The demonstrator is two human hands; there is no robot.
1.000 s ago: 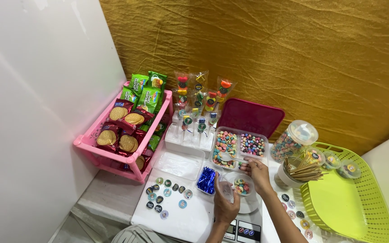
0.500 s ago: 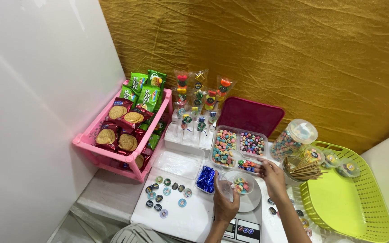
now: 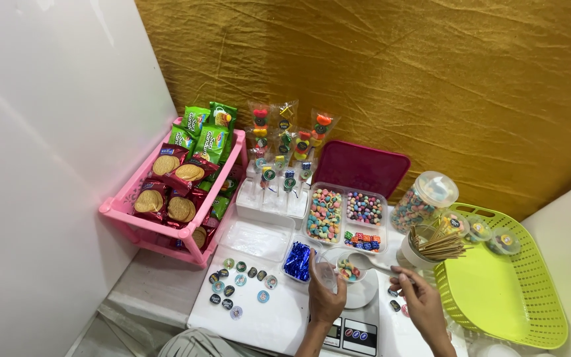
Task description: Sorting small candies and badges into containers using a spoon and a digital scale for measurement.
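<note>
The left hand (image 3: pixel 326 295) has its fingers wrapped round a small clear cup (image 3: pixel 342 268) of coloured candies, which sits on the scale (image 3: pixel 355 328) at the bench's near edge. The right hand (image 3: pixel 416 299) pinches the handle of a white spoon (image 3: pixel 367 262) — its bowl rests over the cup's rim, at 3 o'clock. At 12 o'clock from the cup lies the candy tray (image 3: pixel 345 215); at 9 o'clock, a blue foil pack (image 3: pixel 297 261). Skewers (image 3: pixel 436 243) and a green basket (image 3: pixel 507 284) stand to the right.
</note>
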